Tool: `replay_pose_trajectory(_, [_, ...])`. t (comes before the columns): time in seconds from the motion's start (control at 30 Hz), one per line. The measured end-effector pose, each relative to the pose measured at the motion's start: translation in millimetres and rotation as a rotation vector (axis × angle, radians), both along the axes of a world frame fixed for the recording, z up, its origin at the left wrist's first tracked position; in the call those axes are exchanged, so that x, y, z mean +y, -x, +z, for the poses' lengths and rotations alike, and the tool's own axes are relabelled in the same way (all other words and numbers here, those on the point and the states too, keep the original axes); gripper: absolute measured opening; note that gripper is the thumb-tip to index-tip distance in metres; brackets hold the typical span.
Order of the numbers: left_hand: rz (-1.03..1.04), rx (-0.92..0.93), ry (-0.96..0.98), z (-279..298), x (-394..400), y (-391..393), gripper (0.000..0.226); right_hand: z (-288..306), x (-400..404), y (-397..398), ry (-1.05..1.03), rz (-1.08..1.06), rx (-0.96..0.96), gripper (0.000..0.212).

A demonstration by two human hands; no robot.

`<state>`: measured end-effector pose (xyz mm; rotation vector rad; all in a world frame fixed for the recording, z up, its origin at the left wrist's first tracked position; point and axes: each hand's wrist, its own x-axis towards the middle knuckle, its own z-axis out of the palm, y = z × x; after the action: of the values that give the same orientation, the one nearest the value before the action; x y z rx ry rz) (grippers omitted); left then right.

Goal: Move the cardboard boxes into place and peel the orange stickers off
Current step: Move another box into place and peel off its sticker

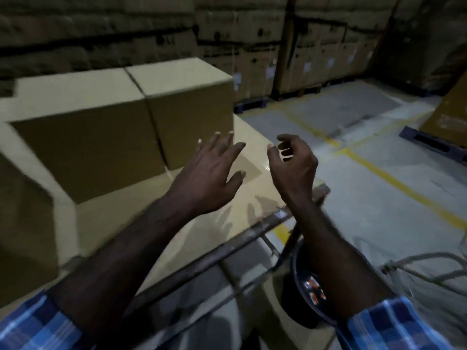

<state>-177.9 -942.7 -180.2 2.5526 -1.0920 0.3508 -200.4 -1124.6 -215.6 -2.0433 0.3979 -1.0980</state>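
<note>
Just beyond my fingertips sit two cardboard boxes (121,117) on the lower box (156,218), my left hand (209,173) spread and right hand (293,165) loosely curled, both empty, poised to shift them.

Two cardboard boxes (121,117) are sitting side by side, touching, on a lower layer of boxes (156,223). Both hands are hovering before them, the left hand (207,178) left of the right hand (293,165). A metal rail (202,258) is crossing beneath the forearms. Stacked cartons (290,46) are standing behind, on pallets on the floor (379,173).
</note>
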Motion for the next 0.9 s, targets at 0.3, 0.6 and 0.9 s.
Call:
replay_pose_trajectory(0.3, [0.363, -0.232, 0.106, 86.2, 281.6, 11.5, 0.065, 82.4, 234.1, -40.5, 0.155, 0.292, -0.163, 0.028])
replay_pose_trajectory(0.6, [0.604, -0.174, 0.096, 81.8, 461.2, 35.7, 0.062, 91.9, 451.3, -48.1, 0.295, 0.574, -0.055, 0.044])
replay_pose_trajectory(0.9, [0.822, 0.145, -0.015, 32.3, 525.3, 31.8, 0.067, 62.0, 489.7, -48.3, 0.462, 0.613, 0.363, 0.055])
